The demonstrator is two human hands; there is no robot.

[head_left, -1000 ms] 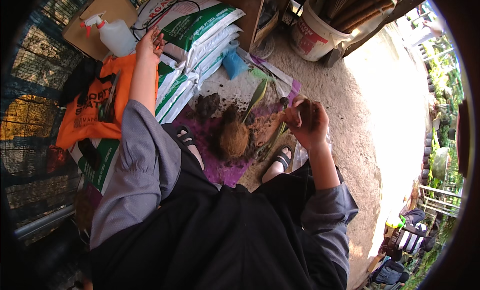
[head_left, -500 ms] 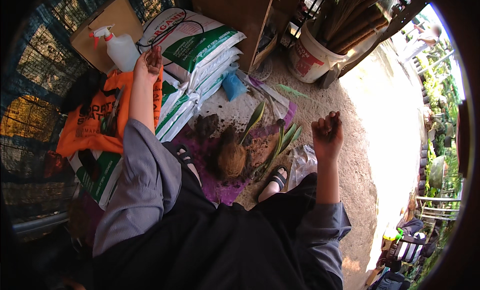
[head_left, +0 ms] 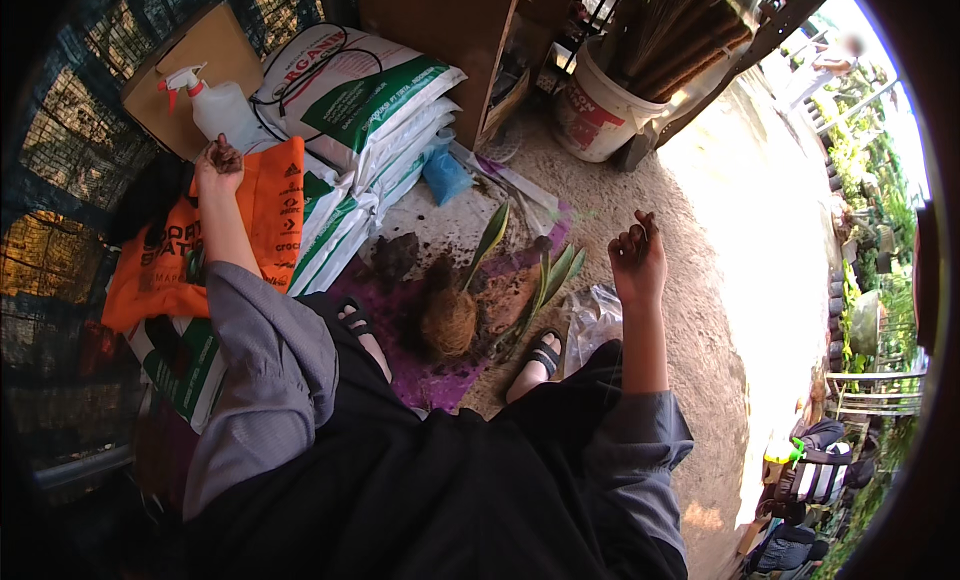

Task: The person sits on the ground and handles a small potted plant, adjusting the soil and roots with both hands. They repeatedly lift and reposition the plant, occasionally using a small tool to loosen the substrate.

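Note:
My left hand (head_left: 220,167) is raised over the orange bag (head_left: 268,215), near the white spray bottle (head_left: 225,110). Its fingers are curled in, and nothing shows in them. On the other side, my right hand (head_left: 638,258) is held up above the ground with its soil-darkened fingers bent toward the palm, also with nothing visible in them. Between my feet lies a brown fibrous husk ball (head_left: 449,322) on a purple sheet (head_left: 440,385). Beside it are a long green leaf (head_left: 488,238), a leafy plant (head_left: 556,275) and dark clumps of soil (head_left: 396,257).
White-and-green sacks (head_left: 365,90) are stacked at the left, with a cardboard box (head_left: 190,55) behind. A blue plastic bag (head_left: 445,175) lies by them. A white bucket (head_left: 600,105) holding brooms stands at the back. Clear plastic (head_left: 592,325) lies beside my right foot. Far right, a person (head_left: 815,75) stands.
My left hand has moved left and down, from beside the sacks to over the orange bag, its fingers curling in. The right hand has shifted slightly left. The whole view has shifted a little.

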